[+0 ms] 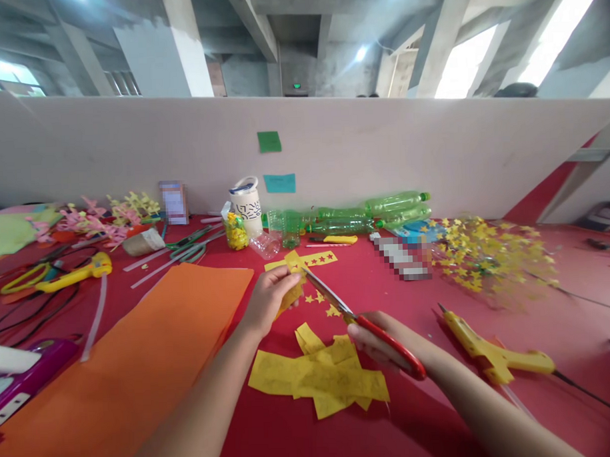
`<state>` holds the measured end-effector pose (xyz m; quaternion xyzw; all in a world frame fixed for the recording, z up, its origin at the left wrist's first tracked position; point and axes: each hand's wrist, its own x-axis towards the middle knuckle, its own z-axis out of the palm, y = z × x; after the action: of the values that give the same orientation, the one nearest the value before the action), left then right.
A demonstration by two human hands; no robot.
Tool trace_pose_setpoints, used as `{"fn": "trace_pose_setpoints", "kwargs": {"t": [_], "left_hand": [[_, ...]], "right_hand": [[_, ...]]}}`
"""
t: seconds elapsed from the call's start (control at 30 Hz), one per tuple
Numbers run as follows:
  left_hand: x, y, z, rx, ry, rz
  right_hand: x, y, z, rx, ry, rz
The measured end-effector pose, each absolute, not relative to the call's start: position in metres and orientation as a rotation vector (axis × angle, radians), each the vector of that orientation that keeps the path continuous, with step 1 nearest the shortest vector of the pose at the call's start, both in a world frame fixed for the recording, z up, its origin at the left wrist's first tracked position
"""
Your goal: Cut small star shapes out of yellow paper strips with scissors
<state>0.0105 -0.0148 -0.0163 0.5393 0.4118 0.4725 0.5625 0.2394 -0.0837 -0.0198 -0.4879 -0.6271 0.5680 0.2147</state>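
Note:
My left hand [273, 291] pinches a piece of yellow felt-like sheet [292, 261] above the red table. My right hand [382, 342] grips a pair of red-handled scissors [389, 339], whose blades point up and left to the yellow piece. Whether the blades touch or cut it is hard to make out. Small yellow stars [332, 311] lie beneath the scissors. Behind them rests a yellow strip with star-shaped holes [322, 259]. A pile of yellow cut pieces [317, 378] sits nearer to me, between my forearms.
Orange sheets [139, 354] are stacked at left. A yellow glue gun [494, 355] with a cord lies at right, near a bunch of yellow star sprigs [480, 249]. Green plastic bottles [345, 220], a white tumbler [247, 210] and a yellow utility knife [340, 240] line the back.

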Motion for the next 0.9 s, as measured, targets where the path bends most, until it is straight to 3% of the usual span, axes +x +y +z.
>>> {"fn": "trace_pose_setpoints", "kwargs": {"t": [0.9], "left_hand": [[0.026, -0.02, -0.031, 1.173, 0.986, 1.284]], "right_hand": [[0.221, -0.088, -0.023, -1.436, -1.531, 1.603]]}}
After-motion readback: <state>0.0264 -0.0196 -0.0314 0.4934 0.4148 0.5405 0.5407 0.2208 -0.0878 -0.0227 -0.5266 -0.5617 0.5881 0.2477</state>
